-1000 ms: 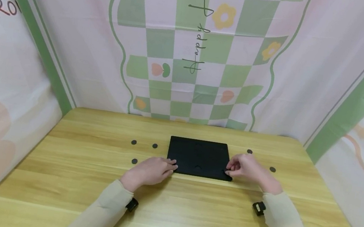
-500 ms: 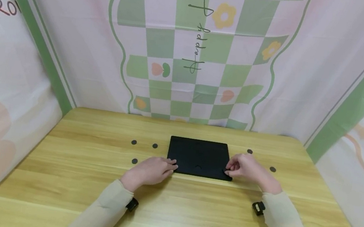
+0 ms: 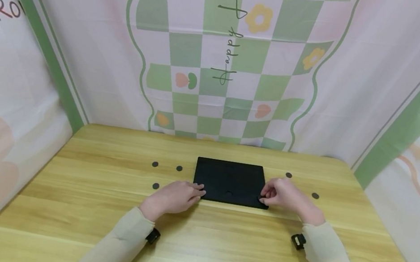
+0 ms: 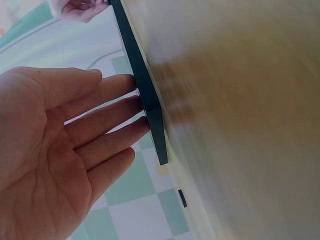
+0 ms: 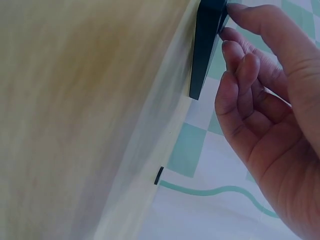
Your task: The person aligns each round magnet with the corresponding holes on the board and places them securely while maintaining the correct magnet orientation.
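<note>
A flat black rectangular board (image 3: 229, 179) lies on the wooden table, with faint round marks on its top. My left hand (image 3: 177, 196) rests straight fingertips on its front left corner; in the left wrist view those fingers (image 4: 107, 117) meet the board's edge (image 4: 145, 85). Over the front right corner, my right hand (image 3: 286, 194) pinches a small black disc, mostly hidden by the thumb and index finger. From the right wrist view, the thumb and index fingertips of this hand (image 5: 280, 95) come together at the board's surface (image 5: 204, 55), the other fingers curled.
Left of the board lie three small dark discs, one of them (image 3: 179, 168) close to its edge. Two more sit to the right, a far one (image 3: 288, 175) and a nearer one (image 3: 315, 195). Patterned cloth (image 3: 228, 61) hangs behind the table.
Both hands stay in nearly the same place on the board. The right fingertips shift very slightly at the front right corner; the board and loose discs keep their places.
</note>
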Action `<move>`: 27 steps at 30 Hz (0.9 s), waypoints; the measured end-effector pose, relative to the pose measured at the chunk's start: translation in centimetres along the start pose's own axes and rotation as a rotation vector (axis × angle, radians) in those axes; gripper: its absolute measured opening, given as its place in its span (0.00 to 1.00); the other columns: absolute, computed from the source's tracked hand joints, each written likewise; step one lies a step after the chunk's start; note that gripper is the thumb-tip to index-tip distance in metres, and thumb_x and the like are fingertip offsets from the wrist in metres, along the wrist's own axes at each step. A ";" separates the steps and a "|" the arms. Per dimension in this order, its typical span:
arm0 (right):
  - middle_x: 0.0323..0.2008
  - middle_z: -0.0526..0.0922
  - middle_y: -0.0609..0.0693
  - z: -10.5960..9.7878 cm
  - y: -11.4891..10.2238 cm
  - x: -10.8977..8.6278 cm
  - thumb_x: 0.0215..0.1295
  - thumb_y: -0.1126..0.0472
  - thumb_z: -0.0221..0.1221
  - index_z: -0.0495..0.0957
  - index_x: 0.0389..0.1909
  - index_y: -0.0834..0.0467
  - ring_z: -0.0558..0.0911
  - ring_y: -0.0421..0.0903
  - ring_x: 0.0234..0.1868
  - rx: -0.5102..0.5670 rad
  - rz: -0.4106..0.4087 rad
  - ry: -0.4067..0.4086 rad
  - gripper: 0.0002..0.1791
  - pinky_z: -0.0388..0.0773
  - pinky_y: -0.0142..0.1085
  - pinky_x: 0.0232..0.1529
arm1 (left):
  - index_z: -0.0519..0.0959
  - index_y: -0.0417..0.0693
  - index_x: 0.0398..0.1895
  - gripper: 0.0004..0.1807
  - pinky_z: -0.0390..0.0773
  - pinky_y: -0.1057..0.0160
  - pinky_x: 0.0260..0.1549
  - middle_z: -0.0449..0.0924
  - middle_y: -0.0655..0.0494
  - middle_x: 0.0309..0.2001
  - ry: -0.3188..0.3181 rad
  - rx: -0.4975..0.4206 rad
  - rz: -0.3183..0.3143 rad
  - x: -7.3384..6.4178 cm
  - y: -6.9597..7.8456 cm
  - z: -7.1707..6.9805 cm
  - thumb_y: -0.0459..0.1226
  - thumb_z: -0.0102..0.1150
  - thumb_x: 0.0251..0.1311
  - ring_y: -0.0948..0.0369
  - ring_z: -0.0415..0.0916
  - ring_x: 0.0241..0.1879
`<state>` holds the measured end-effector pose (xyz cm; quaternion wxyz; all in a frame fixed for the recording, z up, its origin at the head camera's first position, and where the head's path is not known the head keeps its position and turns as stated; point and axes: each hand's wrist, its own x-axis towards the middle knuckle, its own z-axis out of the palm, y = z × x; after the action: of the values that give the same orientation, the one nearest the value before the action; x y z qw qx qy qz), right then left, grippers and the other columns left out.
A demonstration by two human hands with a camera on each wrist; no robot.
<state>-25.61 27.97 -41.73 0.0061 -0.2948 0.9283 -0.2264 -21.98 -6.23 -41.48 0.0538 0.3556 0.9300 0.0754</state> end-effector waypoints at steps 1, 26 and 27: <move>0.22 0.80 0.42 0.0 0.0 0.0 0.50 0.64 0.70 0.82 0.25 0.57 0.75 0.31 0.23 0.002 -0.001 -0.001 0.04 0.76 0.26 0.25 | 0.72 0.50 0.64 0.20 0.68 0.55 0.63 0.68 0.54 0.66 -0.001 -0.002 -0.001 0.0 0.0 0.0 0.42 0.43 0.72 0.54 0.66 0.65; 0.25 0.83 0.44 0.0 -0.2 -0.2 0.52 0.64 0.68 0.83 0.28 0.59 0.77 0.32 0.24 0.035 -0.001 -0.021 0.04 0.78 0.27 0.26 | 0.72 0.50 0.63 0.20 0.69 0.56 0.63 0.68 0.53 0.66 0.000 0.000 0.005 0.0 0.1 -0.1 0.41 0.43 0.72 0.54 0.67 0.65; 0.25 0.83 0.45 0.0 -0.2 -0.2 0.52 0.63 0.68 0.83 0.28 0.58 0.77 0.32 0.24 0.035 0.002 -0.021 0.04 0.78 0.27 0.26 | 0.72 0.50 0.63 0.20 0.69 0.56 0.63 0.68 0.53 0.66 0.001 -0.001 0.006 0.0 0.1 -0.1 0.41 0.44 0.72 0.54 0.67 0.65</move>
<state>-25.39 27.93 -41.67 0.0213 -0.2963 0.9244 -0.2393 -21.94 -6.21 -41.39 0.0535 0.3585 0.9289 0.0763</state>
